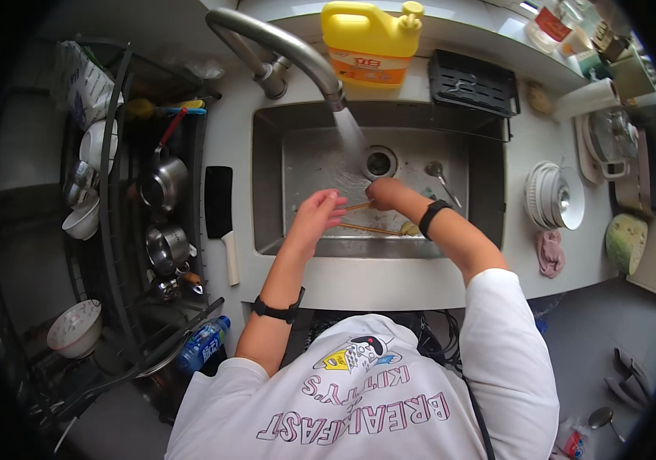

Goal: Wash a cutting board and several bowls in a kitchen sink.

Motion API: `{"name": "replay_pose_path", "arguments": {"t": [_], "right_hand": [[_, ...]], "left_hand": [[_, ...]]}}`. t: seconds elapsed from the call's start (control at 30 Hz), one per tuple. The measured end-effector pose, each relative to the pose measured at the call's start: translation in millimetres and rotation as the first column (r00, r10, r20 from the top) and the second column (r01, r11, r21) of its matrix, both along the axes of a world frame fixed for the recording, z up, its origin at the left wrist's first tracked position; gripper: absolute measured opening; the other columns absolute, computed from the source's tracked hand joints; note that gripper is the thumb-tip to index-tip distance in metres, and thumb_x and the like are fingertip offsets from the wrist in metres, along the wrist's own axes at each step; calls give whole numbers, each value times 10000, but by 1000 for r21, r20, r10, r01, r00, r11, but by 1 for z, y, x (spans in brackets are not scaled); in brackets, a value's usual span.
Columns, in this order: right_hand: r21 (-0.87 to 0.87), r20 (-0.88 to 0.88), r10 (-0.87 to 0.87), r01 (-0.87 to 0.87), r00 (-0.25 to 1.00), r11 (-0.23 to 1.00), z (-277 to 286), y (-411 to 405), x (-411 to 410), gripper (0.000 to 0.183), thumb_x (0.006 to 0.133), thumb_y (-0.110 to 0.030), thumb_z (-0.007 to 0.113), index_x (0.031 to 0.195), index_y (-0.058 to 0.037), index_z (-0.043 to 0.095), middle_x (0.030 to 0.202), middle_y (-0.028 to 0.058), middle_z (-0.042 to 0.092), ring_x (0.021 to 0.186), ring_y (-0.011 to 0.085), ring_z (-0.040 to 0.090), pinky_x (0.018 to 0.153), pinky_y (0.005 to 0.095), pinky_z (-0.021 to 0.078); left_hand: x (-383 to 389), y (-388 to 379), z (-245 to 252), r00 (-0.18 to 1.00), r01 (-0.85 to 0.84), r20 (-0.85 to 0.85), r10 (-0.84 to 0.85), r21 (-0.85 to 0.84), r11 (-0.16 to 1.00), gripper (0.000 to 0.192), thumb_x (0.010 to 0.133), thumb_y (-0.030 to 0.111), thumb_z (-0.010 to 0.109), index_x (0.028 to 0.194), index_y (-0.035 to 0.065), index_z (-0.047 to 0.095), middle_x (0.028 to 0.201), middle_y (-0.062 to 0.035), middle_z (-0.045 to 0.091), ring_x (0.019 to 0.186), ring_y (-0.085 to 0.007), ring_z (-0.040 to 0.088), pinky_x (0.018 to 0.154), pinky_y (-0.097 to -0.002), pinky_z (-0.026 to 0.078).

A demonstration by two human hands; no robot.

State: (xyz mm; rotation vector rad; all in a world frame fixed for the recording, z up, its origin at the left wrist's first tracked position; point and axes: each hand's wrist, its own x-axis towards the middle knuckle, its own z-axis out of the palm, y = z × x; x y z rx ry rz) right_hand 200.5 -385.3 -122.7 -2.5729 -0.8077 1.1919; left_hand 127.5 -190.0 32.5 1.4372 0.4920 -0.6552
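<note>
Water runs from the curved metal faucet (pixel 336 95) into the steel sink (pixel 305 246), falling beside the round drain (pixel 380 163). My left hand (pixel 321 215) is over the sink's near left part, fingers apart. My right hand (pixel 382 192) is just below the drain, its fingers curled. A thin wooden stick, perhaps a chopstick (pixel 358 206), runs from my right hand towards my left fingers. Another such stick (pixel 371 230) lies in the sink below it, near a yellowish scrap (pixel 410 229). A metal utensil (pixel 446 183) rests at the sink's right.
A cleaver (pixel 220 201) lies left of the sink, beside a dark rack (pixel 111 201) of pots and bowls. Behind stands a yellow detergent jug (pixel 371 43); a black drain basket (pixel 471 83) sits at the back right. Stacked dishes (pixel 555 195) and a pink cloth (pixel 550 253) are to the right.
</note>
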Motion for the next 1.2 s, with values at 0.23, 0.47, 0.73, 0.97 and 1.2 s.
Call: {"name": "replay_pose_path", "arguments": {"t": [0.23,0.47,0.73,0.97,1.2], "right_hand": [[38,255,219,-236,942,971,-51,61,-38,331,734,-339,722,942,-84,694,1039,127,666,960,285,646,753,412,514],[-37,218,393,-395,893,918,-95,61,-62,123,776,-145,632,858,-97,710,924,90,695,890,261,667,716,395,512],[170,309,-55,2,950,986,23,38,-21,168,767,-65,597,898,-117,687,911,103,643,852,308,646,708,420,521],[798,315,-550,97,774,594,154,16,-34,237,687,44,669,901,-51,629,855,105,559,804,304,609,675,379,519],[874,87,-769,321,633,364,148,-10,-61,178,819,-8,614,992,-9,574,901,127,610,825,267,624,699,343,521]], "left_hand": [[-9,32,16,993,-96,74,95,6,995,401,993,258,442,1281,-18,476,1196,-139,596,1062,-214,592,892,-306,469],[-11,28,12,994,-93,59,96,-43,995,392,994,259,443,1274,-13,481,1180,-137,605,1061,-210,592,888,-302,469],[2,32,7,995,-91,50,89,37,995,387,982,261,451,1268,1,488,1172,-129,608,1056,-210,586,878,-321,466],[55,-6,-25,974,-69,-227,-3,-309,948,377,985,285,448,1200,-13,528,1095,-134,625,971,-224,612,836,-329,482],[91,-58,-25,963,-268,-183,198,-556,787,164,949,48,475,1068,-57,522,944,-158,592,942,-298,625,879,-420,532]]}}
